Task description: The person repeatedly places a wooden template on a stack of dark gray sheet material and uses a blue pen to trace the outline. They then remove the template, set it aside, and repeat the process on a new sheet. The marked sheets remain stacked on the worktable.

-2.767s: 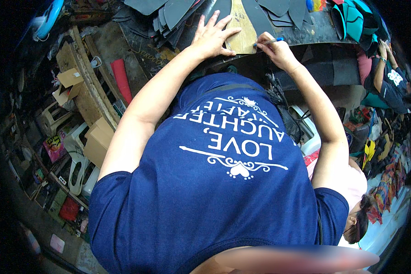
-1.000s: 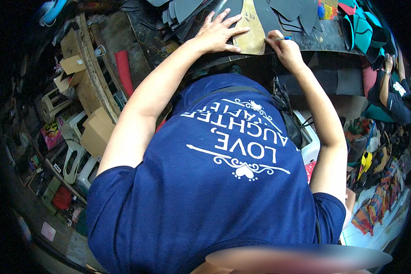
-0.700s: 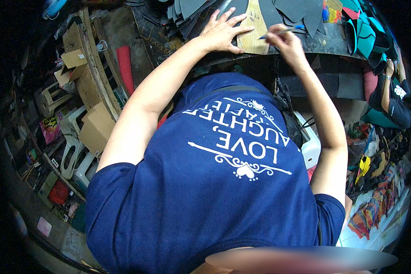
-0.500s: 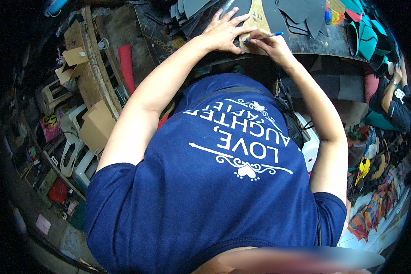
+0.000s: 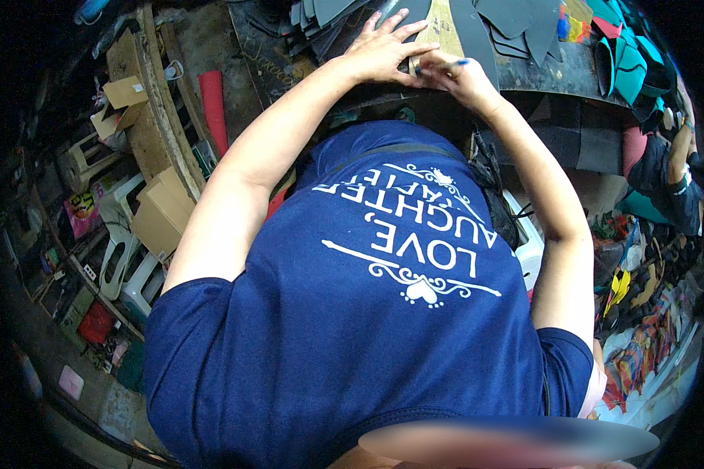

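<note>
My left hand (image 5: 381,53) lies with fingers spread over dark grey sheet material and the left edge of a tan, flared flat pattern piece (image 5: 441,28). My right hand (image 5: 463,80) is closed on a blue-capped pen (image 5: 463,62) at the near end of that piece. Most of the pen is hidden by the fingers, and its tip cannot be made out. Beneath the pattern piece is a dark grey sheet (image 5: 474,37), on the worktable near its front edge.
Dark grey cut pieces (image 5: 518,23) lie to the right and more are stacked at the far left. Teal pieces (image 5: 627,66) are heaped at the table's right end. A co-worker's arm (image 5: 680,152) shows at far right. A red roll (image 5: 213,109) and cardboard (image 5: 167,211) are left.
My right hand has shifted and turned slightly, so less of the pen shows. The left hand stays nearly in place. At far right, the co-worker's arm has moved.
</note>
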Action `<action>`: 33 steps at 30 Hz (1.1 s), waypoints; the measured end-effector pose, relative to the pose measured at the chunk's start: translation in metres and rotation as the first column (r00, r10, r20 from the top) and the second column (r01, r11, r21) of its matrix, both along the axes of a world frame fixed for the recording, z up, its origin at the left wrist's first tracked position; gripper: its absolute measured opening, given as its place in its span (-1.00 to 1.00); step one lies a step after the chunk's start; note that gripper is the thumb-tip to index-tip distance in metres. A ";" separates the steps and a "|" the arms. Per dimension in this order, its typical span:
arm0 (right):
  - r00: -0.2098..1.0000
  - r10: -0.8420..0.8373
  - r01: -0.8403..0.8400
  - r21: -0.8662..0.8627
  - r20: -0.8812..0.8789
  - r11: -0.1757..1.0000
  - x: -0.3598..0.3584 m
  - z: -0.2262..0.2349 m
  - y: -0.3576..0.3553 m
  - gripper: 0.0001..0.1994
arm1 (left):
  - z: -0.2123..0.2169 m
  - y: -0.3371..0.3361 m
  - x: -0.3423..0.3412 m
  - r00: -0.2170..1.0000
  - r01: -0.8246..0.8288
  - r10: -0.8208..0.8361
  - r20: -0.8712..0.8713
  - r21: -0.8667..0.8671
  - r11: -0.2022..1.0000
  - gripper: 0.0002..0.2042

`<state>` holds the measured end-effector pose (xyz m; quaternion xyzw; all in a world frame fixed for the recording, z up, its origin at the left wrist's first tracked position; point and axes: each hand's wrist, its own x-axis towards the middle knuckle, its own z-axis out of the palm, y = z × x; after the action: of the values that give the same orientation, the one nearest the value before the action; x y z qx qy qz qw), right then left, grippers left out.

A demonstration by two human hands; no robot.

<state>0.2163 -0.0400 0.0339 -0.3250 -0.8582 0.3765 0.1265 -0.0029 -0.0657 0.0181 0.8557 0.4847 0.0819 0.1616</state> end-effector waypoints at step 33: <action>0.995 -0.056 0.042 0.169 0.078 0.985 -0.019 0.001 0.010 -0.76 | -0.007 -0.002 -0.003 0.997 -0.047 0.048 0.067 -0.020 0.999 0.18</action>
<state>0.1975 -0.0299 0.0354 -0.3494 -0.8830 0.2865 0.1271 -0.0058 -0.0679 0.0107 0.8391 0.4999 0.1101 0.1839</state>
